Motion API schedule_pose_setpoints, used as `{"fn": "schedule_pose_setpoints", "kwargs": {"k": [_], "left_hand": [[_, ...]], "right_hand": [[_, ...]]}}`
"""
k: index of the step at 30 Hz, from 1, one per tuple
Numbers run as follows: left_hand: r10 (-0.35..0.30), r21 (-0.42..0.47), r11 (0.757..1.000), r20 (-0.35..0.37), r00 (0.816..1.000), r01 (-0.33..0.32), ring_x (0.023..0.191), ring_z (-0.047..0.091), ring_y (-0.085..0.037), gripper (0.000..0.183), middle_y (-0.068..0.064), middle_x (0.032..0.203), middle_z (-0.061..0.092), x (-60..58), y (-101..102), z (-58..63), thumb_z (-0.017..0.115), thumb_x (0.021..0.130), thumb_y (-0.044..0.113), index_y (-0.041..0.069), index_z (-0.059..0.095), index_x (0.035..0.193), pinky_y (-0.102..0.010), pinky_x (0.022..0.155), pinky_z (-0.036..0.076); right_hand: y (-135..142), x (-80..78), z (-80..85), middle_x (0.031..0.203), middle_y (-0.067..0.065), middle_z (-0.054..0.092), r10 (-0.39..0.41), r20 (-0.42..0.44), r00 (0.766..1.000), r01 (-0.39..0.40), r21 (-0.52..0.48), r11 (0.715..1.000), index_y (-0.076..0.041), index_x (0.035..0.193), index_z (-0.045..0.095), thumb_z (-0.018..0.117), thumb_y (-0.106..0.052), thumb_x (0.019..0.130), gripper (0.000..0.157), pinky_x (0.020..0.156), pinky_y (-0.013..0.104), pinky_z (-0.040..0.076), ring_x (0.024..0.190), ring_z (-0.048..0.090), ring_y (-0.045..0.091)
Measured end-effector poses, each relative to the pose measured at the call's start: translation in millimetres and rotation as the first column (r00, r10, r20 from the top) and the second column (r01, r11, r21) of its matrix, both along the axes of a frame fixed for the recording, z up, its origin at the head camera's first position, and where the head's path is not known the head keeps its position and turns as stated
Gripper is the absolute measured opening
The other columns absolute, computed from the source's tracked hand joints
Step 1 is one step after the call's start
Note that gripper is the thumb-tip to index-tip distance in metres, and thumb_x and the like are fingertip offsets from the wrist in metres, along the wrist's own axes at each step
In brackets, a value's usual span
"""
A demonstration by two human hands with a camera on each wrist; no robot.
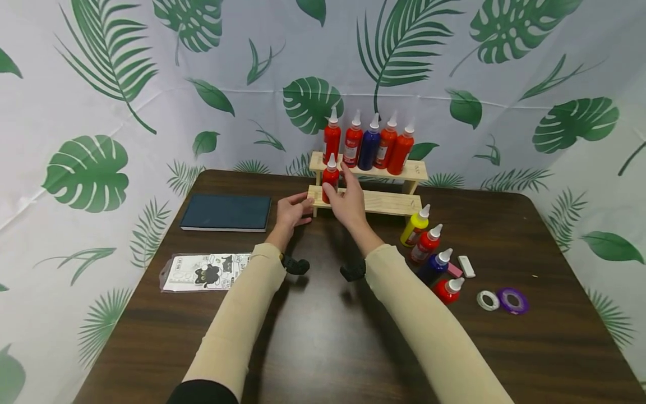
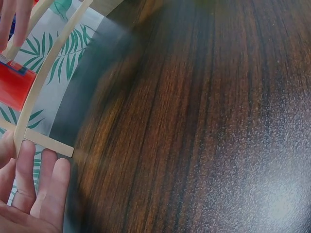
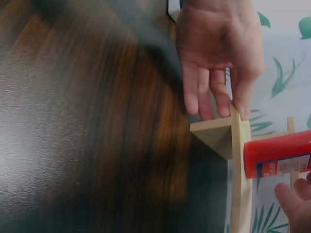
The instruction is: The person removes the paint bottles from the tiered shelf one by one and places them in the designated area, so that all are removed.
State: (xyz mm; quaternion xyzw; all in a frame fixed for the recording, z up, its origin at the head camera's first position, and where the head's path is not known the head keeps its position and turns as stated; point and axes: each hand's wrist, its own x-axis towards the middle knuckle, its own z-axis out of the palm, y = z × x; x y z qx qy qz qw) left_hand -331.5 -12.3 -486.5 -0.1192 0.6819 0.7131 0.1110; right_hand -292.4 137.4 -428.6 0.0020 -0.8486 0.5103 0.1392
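Note:
A two-tier wooden rack (image 1: 383,202) stands at the back of the table. My left hand (image 1: 292,212) grips the left end of its lower shelf; in the right wrist view that thumb and fingers pinch the shelf board (image 3: 239,170). A red squeeze bottle (image 1: 330,177) with a white nozzle stands upright at the left of this shelf. My right hand (image 1: 349,201) is beside the bottle, thumb and fingers spread around its right side; contact is unclear. Red bottles (image 1: 331,141) and one blue bottle (image 1: 370,147) line the upper shelf.
Right of the rack stand a yellow bottle (image 1: 415,226), red bottles (image 1: 425,247) and a dark blue bottle (image 1: 433,269). Near them lie a white eraser-like block (image 1: 466,266), a pink block (image 1: 455,271) and tape rolls (image 1: 513,310). A dark book (image 1: 226,212) and cat-print packet (image 1: 202,272) lie left.

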Motion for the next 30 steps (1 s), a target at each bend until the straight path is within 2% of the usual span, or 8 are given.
{"fn": "schedule_pose_setpoints", "kwargs": {"k": [4, 9, 15, 18, 23, 30], "left_hand": [[0.002, 0.004, 1.000, -0.004, 1.000, -0.002, 0.088, 0.070, -0.022, 0.035, -0.012, 0.105, 0.070, 0.5, -1.4, -0.1, 0.071, 0.088, 0.022, 0.012, 0.066, 0.122, -0.032, 0.068, 0.059], [-0.008, 0.006, 1.000, -0.005, 1.000, 0.009, 0.091, 0.070, -0.024, 0.035, -0.011, 0.106, 0.070, 2.1, -0.1, -0.3, 0.071, 0.088, 0.022, 0.013, 0.067, 0.122, -0.033, 0.070, 0.059], [0.005, -0.007, 1.000, -0.012, 1.000, -0.006, 0.088, 0.070, -0.021, 0.035, -0.011, 0.106, 0.070, 2.1, 0.2, 0.7, 0.070, 0.088, 0.023, 0.013, 0.067, 0.121, -0.032, 0.069, 0.059], [0.006, -0.012, 1.000, -0.010, 1.000, -0.006, 0.087, 0.070, -0.020, 0.034, -0.010, 0.106, 0.070, 1.9, 0.6, 1.3, 0.070, 0.089, 0.023, 0.013, 0.067, 0.121, -0.031, 0.068, 0.059], [0.003, -0.002, 1.000, -0.012, 1.000, -0.003, 0.089, 0.070, -0.022, 0.034, -0.011, 0.105, 0.070, 1.9, 1.2, 1.9, 0.070, 0.089, 0.022, 0.013, 0.067, 0.121, -0.032, 0.069, 0.059], [0.000, -0.004, 1.000, -0.021, 1.000, 0.000, 0.090, 0.069, -0.022, 0.034, -0.010, 0.106, 0.070, 2.6, 1.6, 0.7, 0.069, 0.089, 0.023, 0.013, 0.066, 0.122, -0.032, 0.069, 0.059]], "right_hand": [[-3.4, -5.6, 1.6, 0.144, 0.009, 0.044, -0.001, 0.021, 1.000, 0.001, 0.021, 1.000, -0.017, 0.150, 0.033, 0.060, -0.029, 0.095, 0.062, 0.104, 0.043, 0.042, 0.131, 0.043, 0.026], [-3.1, -8.5, 1.4, 0.141, 0.006, 0.050, -0.025, 0.042, 0.999, 0.023, 0.052, 0.998, -0.020, 0.147, 0.039, 0.059, -0.027, 0.096, 0.056, 0.106, 0.041, 0.040, 0.126, 0.049, 0.022], [-2.6, -9.9, -2.9, 0.137, 0.005, 0.053, -0.032, -0.025, 0.999, 0.034, 0.073, 0.997, -0.018, 0.144, 0.044, 0.060, -0.022, 0.095, 0.051, 0.101, 0.038, 0.046, 0.121, 0.053, 0.020], [-3.3, -7.7, -6.8, 0.137, 0.004, 0.053, -0.036, -0.060, 0.998, 0.038, 0.037, 0.999, -0.019, 0.143, 0.045, 0.060, -0.020, 0.095, 0.051, 0.101, 0.038, 0.046, 0.121, 0.052, 0.020], [-4.2, 3.9, -12.6, 0.134, 0.005, 0.052, -0.046, -0.125, 0.991, 0.039, -0.058, 0.998, -0.022, 0.142, 0.046, 0.061, -0.019, 0.095, 0.050, 0.099, 0.041, 0.047, 0.120, 0.052, 0.020], [2.1, 36.4, -22.6, 0.128, 0.007, 0.056, -0.109, -0.191, 0.975, 0.076, -0.173, 0.982, -0.017, 0.139, 0.050, 0.063, -0.016, 0.093, 0.048, 0.096, 0.040, 0.050, 0.118, 0.054, 0.021]]}}
